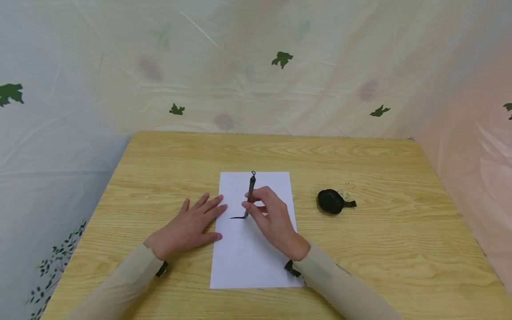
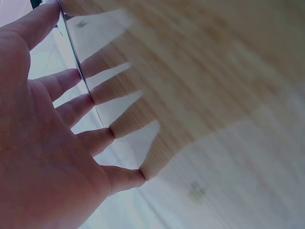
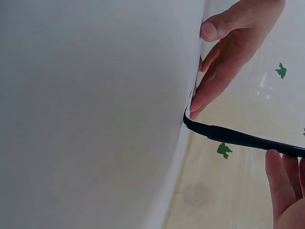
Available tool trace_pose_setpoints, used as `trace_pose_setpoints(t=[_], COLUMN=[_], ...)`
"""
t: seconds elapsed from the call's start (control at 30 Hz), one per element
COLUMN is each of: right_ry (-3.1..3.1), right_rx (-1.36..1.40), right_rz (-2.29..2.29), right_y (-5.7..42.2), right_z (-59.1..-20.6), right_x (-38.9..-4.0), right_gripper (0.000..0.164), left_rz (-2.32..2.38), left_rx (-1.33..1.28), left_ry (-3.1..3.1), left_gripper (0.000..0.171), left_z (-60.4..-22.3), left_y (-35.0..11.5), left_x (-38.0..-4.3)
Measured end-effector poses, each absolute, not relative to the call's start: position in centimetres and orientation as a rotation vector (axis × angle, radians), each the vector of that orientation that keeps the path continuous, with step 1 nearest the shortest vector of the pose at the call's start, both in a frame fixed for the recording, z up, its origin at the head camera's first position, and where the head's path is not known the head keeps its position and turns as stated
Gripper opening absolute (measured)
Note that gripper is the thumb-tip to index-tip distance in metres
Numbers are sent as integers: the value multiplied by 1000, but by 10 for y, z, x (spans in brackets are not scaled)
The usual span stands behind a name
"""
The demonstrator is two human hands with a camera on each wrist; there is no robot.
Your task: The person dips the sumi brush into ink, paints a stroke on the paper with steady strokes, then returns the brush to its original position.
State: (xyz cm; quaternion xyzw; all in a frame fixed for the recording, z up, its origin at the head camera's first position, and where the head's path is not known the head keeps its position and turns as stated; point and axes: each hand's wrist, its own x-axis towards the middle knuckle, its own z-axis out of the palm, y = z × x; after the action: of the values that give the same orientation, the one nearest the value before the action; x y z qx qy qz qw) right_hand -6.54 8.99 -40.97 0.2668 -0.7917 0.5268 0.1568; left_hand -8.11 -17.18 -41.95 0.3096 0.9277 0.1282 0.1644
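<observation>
My right hand (image 1: 274, 218) pinches a dark calligraphy brush (image 1: 251, 189) by its handle, nearly upright, a small loop at its top. In the right wrist view the black bristles of the brush (image 3: 228, 135) bend against the paper. On the white sheet of paper (image 1: 252, 262) a short black ink line (image 1: 238, 218) runs left from the brush tip. Spread flat, my left hand (image 1: 188, 226) rests with its fingertips and thumb on the sheet's left edge. In the left wrist view the left hand (image 2: 52, 129) has its fingers straight and apart, fingertips touching the surface.
A small black ink dish (image 1: 330, 201) with a short handle stands on the wooden table (image 1: 400, 231), right of the paper. Small dark specks lie behind it. A pale curtain (image 1: 240, 66) with green leaf shapes hangs behind the table and along both sides.
</observation>
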Motion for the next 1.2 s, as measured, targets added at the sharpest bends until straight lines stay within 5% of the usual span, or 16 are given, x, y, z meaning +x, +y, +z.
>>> trace_pose_setpoints(t=[1.2], right_ry=[-2225], right_rx=[712], right_rz=[1487], right_y=[100], right_z=[-410], right_x=[-65], right_gripper=[25], left_rz=[366], left_rx=[905], left_ry=[2669], left_gripper=[74], left_z=[-418], left_y=[-172], left_x=[-80])
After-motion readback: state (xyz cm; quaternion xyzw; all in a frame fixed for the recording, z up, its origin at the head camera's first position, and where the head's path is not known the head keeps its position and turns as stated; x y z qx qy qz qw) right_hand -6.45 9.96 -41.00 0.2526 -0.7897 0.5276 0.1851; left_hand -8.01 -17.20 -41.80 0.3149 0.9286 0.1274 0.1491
